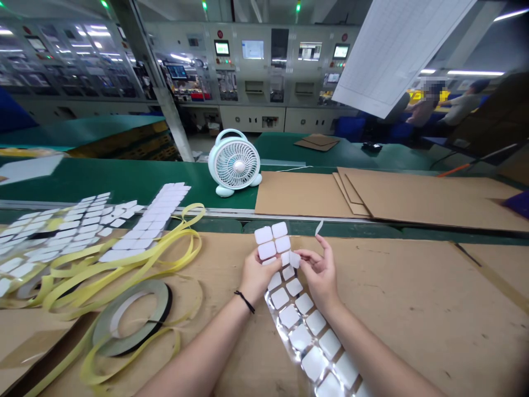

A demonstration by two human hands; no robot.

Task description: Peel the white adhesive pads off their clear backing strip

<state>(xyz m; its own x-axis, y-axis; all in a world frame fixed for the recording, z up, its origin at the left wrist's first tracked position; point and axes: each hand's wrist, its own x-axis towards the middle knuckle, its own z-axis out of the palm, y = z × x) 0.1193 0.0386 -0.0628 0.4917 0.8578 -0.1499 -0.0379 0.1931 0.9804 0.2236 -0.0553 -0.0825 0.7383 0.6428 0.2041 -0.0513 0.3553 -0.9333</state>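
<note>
My left hand point(257, 275) grips a long strip of white square pads point(303, 325) on shiny backing film, holding its upper end up. The strip runs down over the cardboard toward me. My right hand point(320, 274) is just to the right, its thumb and fingertips pinching one white pad point(295, 259) at the strip's edge. That pad stands slightly lifted from the film. A thin pale sliver point(318, 227) rises beside my right fingertips. The strip's stretch under my left palm is hidden.
Loose pad strips point(144, 231) and yellow film loops point(124, 264) lie at left, beside a tape roll point(132, 317). Cardboard point(413, 309) covers the bench. Beyond stand a green conveyor point(124, 184), a white fan point(233, 163) and stacked cardboard sheets point(413, 193). Seated people work at far right.
</note>
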